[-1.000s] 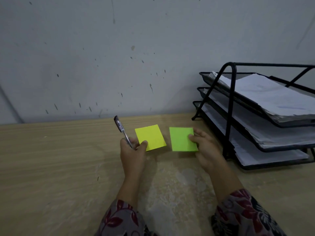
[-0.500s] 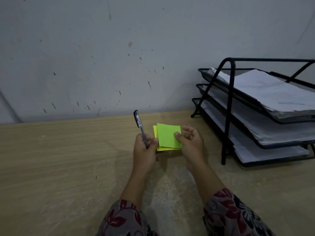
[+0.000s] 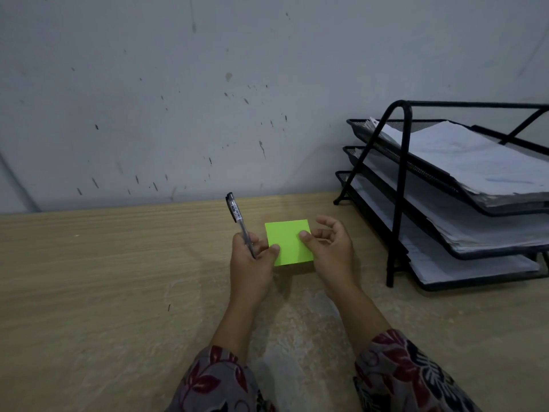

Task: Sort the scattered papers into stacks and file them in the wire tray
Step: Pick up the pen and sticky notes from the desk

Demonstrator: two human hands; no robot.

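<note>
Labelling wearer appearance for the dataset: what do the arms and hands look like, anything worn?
Left hand and right hand are bare: no gloves, no rings or watch visible. Forearms are uncovered. Left sleeve is grey with a dark red leaf print; right sleeve has the same print plus dark and pale leaves.

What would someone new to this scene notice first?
The bright green note glows at the centre, pinched between the left hand, which also grips a pen, and the right hand. At the right edge stands a black three-tier wire tray, each tier loaded with white papers.
</note>
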